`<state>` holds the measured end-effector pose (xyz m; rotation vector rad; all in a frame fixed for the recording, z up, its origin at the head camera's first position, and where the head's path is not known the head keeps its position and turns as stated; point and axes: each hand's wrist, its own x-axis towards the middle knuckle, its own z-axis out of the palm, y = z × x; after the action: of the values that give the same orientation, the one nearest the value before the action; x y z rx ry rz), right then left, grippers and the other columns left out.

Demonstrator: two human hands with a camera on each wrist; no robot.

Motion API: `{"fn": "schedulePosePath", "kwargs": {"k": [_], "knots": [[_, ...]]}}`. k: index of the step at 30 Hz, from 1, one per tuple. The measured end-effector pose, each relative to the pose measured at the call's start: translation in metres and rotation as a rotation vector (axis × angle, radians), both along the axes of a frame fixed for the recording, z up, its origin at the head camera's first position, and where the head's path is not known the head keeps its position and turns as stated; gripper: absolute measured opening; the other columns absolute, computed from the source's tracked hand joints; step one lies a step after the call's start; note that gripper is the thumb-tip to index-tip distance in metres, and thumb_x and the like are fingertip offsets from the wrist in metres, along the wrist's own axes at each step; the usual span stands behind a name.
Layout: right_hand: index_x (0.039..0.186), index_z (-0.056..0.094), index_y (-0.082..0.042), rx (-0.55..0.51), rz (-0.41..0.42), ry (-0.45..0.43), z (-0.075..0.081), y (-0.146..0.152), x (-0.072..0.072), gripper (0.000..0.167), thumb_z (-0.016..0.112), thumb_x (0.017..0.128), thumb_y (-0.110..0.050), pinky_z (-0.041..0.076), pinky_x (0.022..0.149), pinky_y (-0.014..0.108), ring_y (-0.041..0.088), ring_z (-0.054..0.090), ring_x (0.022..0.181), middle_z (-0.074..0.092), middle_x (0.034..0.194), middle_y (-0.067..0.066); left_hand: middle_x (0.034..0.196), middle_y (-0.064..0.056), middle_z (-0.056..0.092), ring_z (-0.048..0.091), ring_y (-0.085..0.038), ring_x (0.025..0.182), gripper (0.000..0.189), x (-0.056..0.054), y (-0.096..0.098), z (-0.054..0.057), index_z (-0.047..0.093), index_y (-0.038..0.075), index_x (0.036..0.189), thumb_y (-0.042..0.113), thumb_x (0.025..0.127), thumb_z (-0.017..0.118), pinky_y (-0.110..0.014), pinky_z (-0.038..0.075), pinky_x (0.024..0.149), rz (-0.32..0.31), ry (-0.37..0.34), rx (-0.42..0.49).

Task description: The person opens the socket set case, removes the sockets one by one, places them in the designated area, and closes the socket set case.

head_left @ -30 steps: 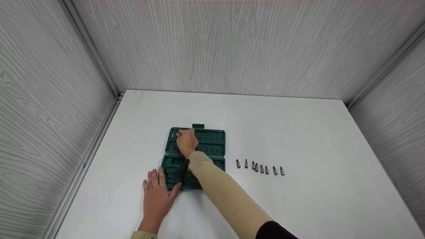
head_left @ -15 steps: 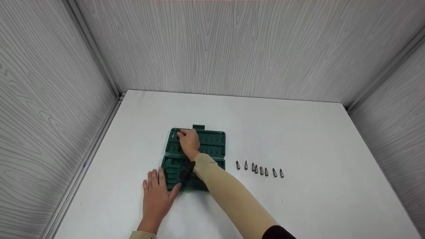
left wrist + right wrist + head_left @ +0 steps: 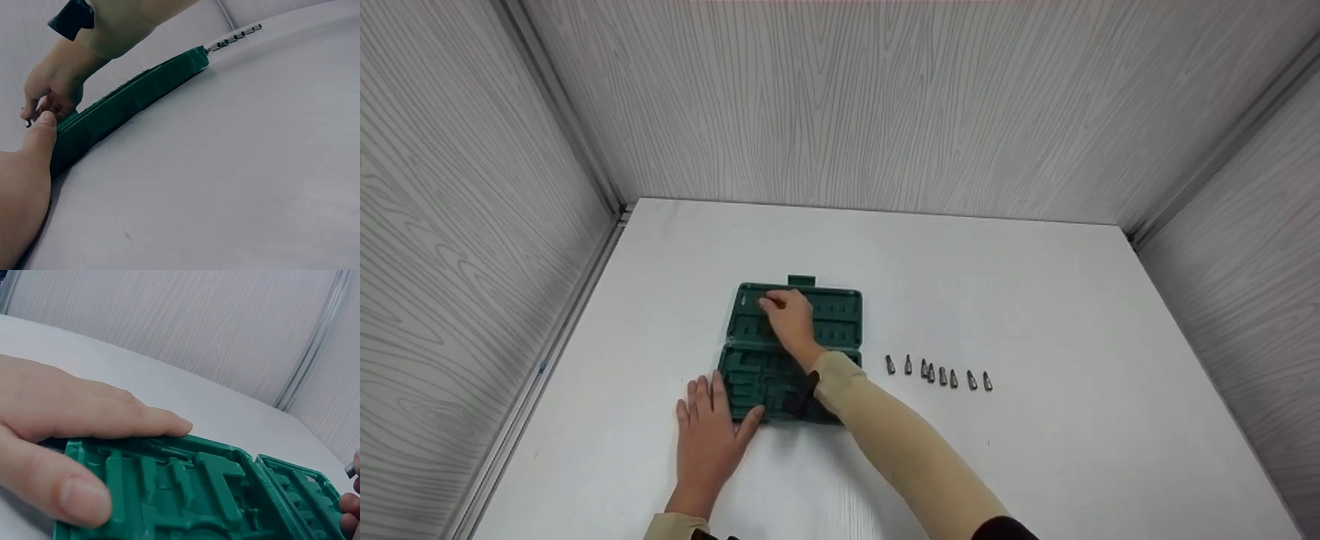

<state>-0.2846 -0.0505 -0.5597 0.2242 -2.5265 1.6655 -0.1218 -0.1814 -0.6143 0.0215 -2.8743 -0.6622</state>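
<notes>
A green plastic bit case [image 3: 746, 391] lies unfolded on the table, both halves showing moulded slots. My left hand [image 3: 706, 446] rests at its near left corner, fingers straight along the left side and thumb on the near edge. Over the far half is my right hand [image 3: 793, 319], pinching a small metal screwdriver bit [image 3: 28, 122] between thumb and fingers; the bit's end [image 3: 350, 470] also shows in the right wrist view. One bit [image 3: 744, 298] appears to sit in the far left slot. The right forearm hides part of the near half.
Several metal bits [image 3: 943, 376] lie in a loose row on the white table [image 3: 1035, 300], right of the case. A latch tab [image 3: 802, 280] sticks out from the case's far edge. Grey wood-grain panels [image 3: 840, 105] enclose the back and sides.
My right wrist and forearm have swung a little to the right, while the fingertips stay over the upper left slots. The left hand keeps its place at the case. The head view shifts slightly.
</notes>
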Motion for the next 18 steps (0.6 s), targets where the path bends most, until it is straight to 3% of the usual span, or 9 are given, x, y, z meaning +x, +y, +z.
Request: {"fn": "schedulePosePath", "kwargs": {"k": [10,18], "knots": [[0.113,0.065,-0.002,-0.056,0.079,-0.052,0.000,0.034,0.019,0.031,0.062,0.091,-0.023,0.049,0.071,0.026,0.011,0.059,0.085,0.061,0.102,0.003,0.146,-0.030,0.020,0.013,-0.044,0.136,0.097,-0.001,0.001,0.000,0.017,-0.004,0.146,0.069,0.086,0.040,-0.058,0.009,0.106,-0.001,0.004,-0.008],[0.106,0.069,-0.008,-0.077,0.083,-0.086,0.004,0.063,0.032,0.025,0.065,0.088,-0.025,0.050,0.068,0.026,0.011,0.060,0.077,0.062,0.093,-0.001,0.145,-0.030,0.020,0.012,-0.043,0.136,0.097,-0.001,0.002,0.001,0.017,-0.004,0.146,0.068,0.085,0.042,-0.058,0.008,0.106,0.001,0.004,0.000]]}}
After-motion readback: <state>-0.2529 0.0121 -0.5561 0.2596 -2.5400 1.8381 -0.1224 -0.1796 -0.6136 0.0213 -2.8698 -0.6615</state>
